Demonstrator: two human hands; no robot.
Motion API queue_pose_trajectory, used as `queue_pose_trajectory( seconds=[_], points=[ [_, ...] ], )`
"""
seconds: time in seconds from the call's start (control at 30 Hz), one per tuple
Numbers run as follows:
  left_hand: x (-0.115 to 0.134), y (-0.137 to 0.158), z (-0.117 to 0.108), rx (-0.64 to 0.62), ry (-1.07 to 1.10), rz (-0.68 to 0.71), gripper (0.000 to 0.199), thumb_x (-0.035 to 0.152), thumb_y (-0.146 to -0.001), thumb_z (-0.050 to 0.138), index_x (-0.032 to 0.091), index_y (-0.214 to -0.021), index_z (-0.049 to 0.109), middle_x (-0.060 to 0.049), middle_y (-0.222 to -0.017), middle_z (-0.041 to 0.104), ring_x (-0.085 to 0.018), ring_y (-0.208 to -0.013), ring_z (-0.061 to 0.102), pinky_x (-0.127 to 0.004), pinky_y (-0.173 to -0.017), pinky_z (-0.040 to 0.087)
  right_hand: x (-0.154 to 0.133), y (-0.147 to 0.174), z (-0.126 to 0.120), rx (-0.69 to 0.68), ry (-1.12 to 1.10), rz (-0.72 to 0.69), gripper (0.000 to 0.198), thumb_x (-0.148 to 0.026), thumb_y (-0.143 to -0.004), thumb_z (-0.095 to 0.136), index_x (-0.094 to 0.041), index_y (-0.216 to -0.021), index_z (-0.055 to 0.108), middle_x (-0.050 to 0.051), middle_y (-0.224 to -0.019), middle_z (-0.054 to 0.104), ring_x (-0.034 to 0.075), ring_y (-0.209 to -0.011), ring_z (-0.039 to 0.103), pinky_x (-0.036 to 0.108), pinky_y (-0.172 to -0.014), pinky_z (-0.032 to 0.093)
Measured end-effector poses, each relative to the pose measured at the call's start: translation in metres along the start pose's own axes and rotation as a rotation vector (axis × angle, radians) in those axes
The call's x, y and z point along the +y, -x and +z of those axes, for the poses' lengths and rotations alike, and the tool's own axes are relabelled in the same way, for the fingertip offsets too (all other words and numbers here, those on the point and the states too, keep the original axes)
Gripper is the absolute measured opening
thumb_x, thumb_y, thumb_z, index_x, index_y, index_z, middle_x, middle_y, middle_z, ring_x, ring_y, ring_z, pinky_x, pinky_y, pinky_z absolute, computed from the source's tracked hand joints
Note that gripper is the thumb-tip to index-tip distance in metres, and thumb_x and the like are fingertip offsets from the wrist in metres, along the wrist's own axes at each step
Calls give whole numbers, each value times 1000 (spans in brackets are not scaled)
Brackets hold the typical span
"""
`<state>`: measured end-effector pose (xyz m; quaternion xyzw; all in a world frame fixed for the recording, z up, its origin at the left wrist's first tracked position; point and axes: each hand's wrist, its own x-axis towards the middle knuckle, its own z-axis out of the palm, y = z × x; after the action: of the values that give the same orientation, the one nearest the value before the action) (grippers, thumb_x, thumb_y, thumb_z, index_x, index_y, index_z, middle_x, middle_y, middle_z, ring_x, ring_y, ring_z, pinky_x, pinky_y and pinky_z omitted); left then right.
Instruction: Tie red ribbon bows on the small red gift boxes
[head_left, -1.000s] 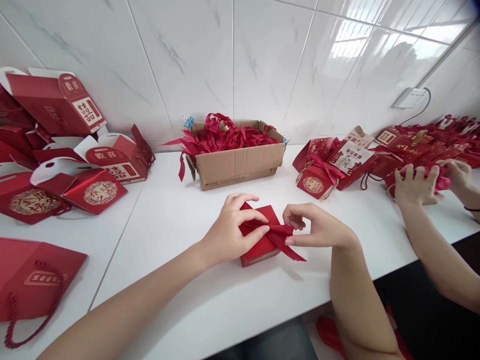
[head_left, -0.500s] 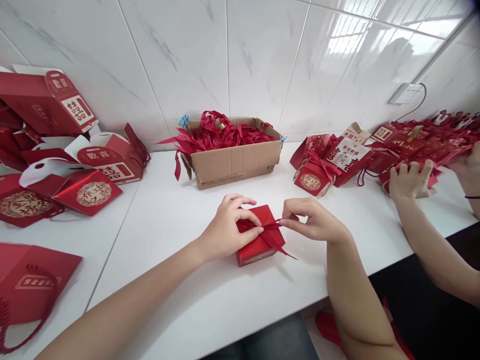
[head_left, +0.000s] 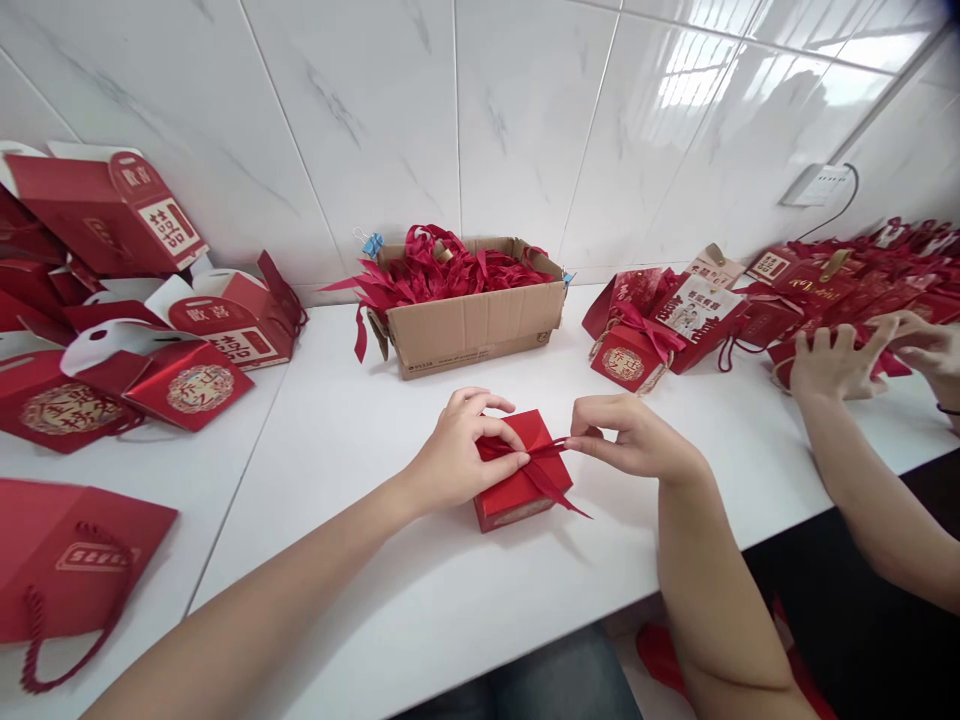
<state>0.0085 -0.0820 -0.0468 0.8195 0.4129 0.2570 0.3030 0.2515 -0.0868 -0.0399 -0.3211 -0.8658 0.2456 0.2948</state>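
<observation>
A small shiny red gift box (head_left: 517, 500) sits on the white table in front of me. Across its top runs a dark red ribbon (head_left: 551, 485), gathered at the middle, with one loose tail hanging over the near right edge. My left hand (head_left: 476, 450) rests on the box top, its thumb and index finger pinching the ribbon at the knot. Just right of the box, my right hand (head_left: 626, 437) pinches a ribbon loop between thumb and fingertips, stretched out from the knot. The ribbon under my left fingers is partly hidden.
Behind the box stands a cardboard box (head_left: 480, 325) full of red ribbons. Red gift boxes (head_left: 199, 385) pile up at left, with a corded red bag (head_left: 75, 560) nearer. More decorated boxes (head_left: 626, 360) stand at right, where another person's hands (head_left: 836, 365) work.
My hands keep their pinch on the ribbon, nearly still. The view has shifted slightly. At right, the other person's hands have come closer together.
</observation>
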Motion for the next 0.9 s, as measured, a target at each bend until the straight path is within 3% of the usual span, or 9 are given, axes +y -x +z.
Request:
queue_pose_trajectory(
  seconds=[0.07, 0.13, 0.23, 0.3, 0.4, 0.53, 0.67, 0.8, 0.9],
  points=[
    [-1, 0, -2, 5, 13, -5, 16, 42, -77, 66, 28, -79, 73, -5, -125, 57, -31, -129, 37, -55, -106, 35, 6, 1, -2, 2, -45, 63, 25, -37, -90, 57, -18, -74, 59, 0, -65, 56, 11, -60, 48, 24, -56, 37],
    [-1, 0, -8, 48, 54, 0, 31, 47, -79, 64, 30, -104, 69, -6, -133, 52, -30, -131, 37, -53, -109, 32, 16, 3, -7, 22, -135, 116, 37, -53, -85, 57, -19, -99, 63, 3, -78, 62, 13, -69, 55, 25, -61, 41],
    [0, -1, -24, 192, 178, 22, 59, 54, -85, 53, 29, -137, 44, -8, -145, 43, -27, -135, 34, -49, -112, 26, 31, 9, -14, 66, -277, 152, 97, -76, -65, 57, -26, -144, 30, 11, -110, 61, 22, -95, 60, 33, -78, 47],
    [0, -4, -35, 303, 285, 11, 61, 57, -89, 43, 27, -141, 37, -9, -146, 41, -26, -137, 31, -47, -111, 26, 37, 11, -15, 2, -315, 155, 120, -77, -55, 65, -29, -150, 10, 15, -131, 51, 28, -118, 52, 41, -92, 44],
    [-4, -6, -42, 404, 443, -54, 61, 58, -89, 37, 22, -138, 38, -13, -138, 47, -26, -133, 36, -45, -107, 30, 39, 8, -7, -225, -322, 191, 135, -61, -50, 80, -33, -150, -6, 16, -152, 28, 31, -140, 28, 49, -109, 29],
    [-13, 7, -29, 364, 407, -140, 50, 60, -87, 43, 21, -118, 45, -10, -117, 54, -25, -117, 46, -42, -98, 37, 35, -3, 10, -391, -313, 251, 138, -44, -52, 87, -34, -149, -10, 13, -157, 16, 30, -144, 18, 47, -114, 20],
    [-34, 34, -3, 398, 337, -67, 32, 55, -91, 39, 23, -91, 44, -3, -92, 50, -19, -93, 50, -37, -91, 40, 32, -12, 23, -382, -381, 164, 127, -35, -57, 85, -31, -150, -1, 13, -147, 36, 27, -138, 32, 43, -113, 26],
    [-58, 52, 14, 272, 390, -25, 47, 64, -85, 42, 27, -113, 43, -7, -108, 53, -23, -99, 53, -41, -88, 45, 37, -15, 30, -327, -433, 144, 122, -31, -57, 85, -27, -148, 5, 12, -132, 50, 26, -125, 49, 42, -107, 35],
    [-65, 53, 17, 67, 339, 85, 73, 58, -78, 60, 28, -136, 28, -13, -138, 40, -29, -120, 47, -44, -96, 43, 45, -14, 31, -315, -433, 146, 125, -28, -57, 85, -26, -149, 1, 14, -139, 45, 26, -128, 45, 42, -109, 33]
  ],
)
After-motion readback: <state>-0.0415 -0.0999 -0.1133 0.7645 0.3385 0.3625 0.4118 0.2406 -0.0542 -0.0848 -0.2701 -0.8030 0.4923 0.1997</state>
